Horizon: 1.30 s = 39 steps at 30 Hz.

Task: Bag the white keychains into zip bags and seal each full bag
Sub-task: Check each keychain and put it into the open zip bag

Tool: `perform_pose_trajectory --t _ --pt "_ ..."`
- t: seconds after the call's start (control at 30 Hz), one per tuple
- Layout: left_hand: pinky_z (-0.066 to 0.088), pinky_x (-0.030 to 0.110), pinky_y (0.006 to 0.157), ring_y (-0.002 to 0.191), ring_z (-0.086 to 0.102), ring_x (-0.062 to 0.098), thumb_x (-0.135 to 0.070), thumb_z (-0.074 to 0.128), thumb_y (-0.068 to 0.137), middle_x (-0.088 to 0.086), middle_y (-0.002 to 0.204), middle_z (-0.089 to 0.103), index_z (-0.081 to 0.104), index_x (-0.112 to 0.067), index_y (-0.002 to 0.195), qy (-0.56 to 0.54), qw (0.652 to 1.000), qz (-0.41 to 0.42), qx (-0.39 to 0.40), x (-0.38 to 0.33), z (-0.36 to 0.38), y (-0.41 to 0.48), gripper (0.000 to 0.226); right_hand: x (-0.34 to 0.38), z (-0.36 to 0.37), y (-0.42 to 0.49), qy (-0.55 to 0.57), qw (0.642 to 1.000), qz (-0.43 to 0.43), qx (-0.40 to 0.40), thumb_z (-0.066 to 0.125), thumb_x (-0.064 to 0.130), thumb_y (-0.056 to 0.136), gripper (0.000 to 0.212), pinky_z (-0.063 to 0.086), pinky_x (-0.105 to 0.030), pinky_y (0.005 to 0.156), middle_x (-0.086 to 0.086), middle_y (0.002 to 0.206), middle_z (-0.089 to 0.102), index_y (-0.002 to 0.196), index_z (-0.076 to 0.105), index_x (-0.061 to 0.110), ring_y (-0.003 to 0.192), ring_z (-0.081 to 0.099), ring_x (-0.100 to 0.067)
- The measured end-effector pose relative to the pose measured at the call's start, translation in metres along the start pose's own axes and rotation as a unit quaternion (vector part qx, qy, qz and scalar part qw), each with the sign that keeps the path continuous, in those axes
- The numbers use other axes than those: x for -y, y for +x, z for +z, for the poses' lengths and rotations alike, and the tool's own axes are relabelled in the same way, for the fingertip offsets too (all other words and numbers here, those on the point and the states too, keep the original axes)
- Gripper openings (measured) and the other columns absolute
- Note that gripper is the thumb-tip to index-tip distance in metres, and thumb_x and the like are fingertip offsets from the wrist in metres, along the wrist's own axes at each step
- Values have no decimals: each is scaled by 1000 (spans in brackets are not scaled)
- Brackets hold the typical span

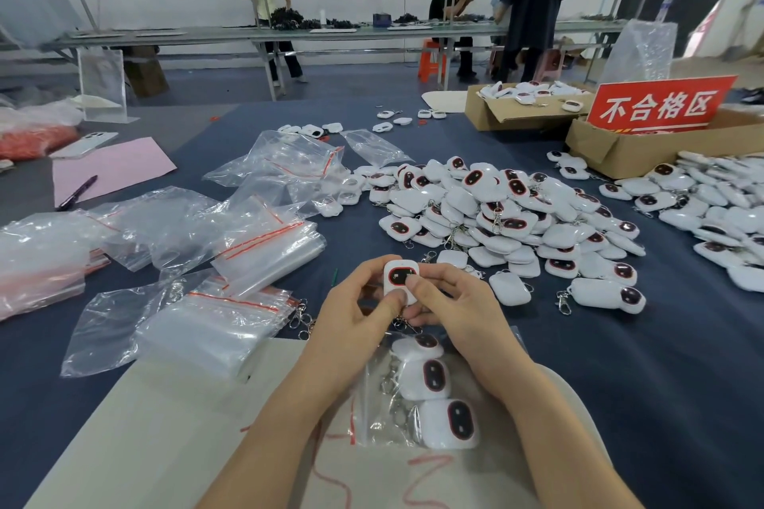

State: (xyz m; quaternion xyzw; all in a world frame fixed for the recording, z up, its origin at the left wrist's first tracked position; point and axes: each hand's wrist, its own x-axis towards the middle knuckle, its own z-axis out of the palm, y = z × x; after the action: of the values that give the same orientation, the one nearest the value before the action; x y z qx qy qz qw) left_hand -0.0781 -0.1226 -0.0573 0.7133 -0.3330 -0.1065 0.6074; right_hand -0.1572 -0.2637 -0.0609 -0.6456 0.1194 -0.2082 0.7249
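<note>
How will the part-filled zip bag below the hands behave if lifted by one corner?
Likely floppy: the zip bag is thin, wrinkled clear film. It probably sags and swings, with three white keychains weighting it. Their glossy shells may slide about inside.

A single head-worn camera looks forward and down, close over the left hand (355, 318) and right hand (454, 310) (wide-angle, edges bend). Farther up it reaches the workbench (206, 35) across the room.
</note>
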Motion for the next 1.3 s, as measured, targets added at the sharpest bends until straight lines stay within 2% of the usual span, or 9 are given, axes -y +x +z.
perform_pose_trajectory --t 0.07,0.3,0.53,0.9,1.03,1.13,1.23,1.3 --pt "54 17 87 104 68 6 -13 67 96 -17 110 73 64 -32 126 1 1000 0 -3 1 0 0 35 0 0 0 -4 1000 0 3 70 18 94 10 59 -24 68 -6 83 76 104 72 15 70 71 -14" --pt "49 10 81 100 68 2 -10 66 96 -19 106 73 64 -31 124 0 1000 1 -12 2 1 -1 35 0 0 1 -11 1000 6 3 71 18 94 12 58 -24 67 -6 85 76 106 72 15 70 71 -14" --pt "49 10 82 99 69 2 -6 65 96 -18 105 74 65 -29 121 -12 1000 -6 -15 2 4 0 34 -3 0 2 -6 1000 6 1 71 18 94 12 58 -23 66 -6 84 76 106 72 15 70 72 -16" --pt "48 8 79 98 67 1 -16 68 96 -20 107 72 62 -40 123 -3 1000 6 -23 2 3 -1 36 -3 0 1 -23 999 -26 9 69 16 95 13 58 -23 67 -2 84 75 108 72 18 71 69 -12" --pt "53 16 81 95 69 8 -21 67 98 -13 105 73 64 -39 117 -18 999 13 -30 2 3 -1 26 -3 0 1 -43 998 -48 21 67 18 97 16 57 -24 65 1 87 74 108 73 28 72 67 -10" --pt "59 29 87 99 73 17 -17 69 97 -5 107 75 65 -27 113 -95 994 -16 -42 5 -1 1 20 -2 2 2 -94 993 -67 33 68 18 96 21 56 -22 62 10 96 75 113 70 31 72 67 -3" --pt "57 36 96 109 70 29 -9 66 97 4 111 74 62 -15 114 -181 982 -43 -31 9 -4 2 19 -3 1 2 -121 990 -73 21 68 16 96 22 55 -20 61 14 97 75 109 68 33 75 69 -3" --pt "53 44 103 113 68 35 -4 64 97 10 113 73 60 -13 112 -199 979 -47 -22 11 -4 2 18 -3 0 2 -119 990 -75 8 69 15 95 23 56 -20 63 15 95 75 105 67 36 81 71 -6"
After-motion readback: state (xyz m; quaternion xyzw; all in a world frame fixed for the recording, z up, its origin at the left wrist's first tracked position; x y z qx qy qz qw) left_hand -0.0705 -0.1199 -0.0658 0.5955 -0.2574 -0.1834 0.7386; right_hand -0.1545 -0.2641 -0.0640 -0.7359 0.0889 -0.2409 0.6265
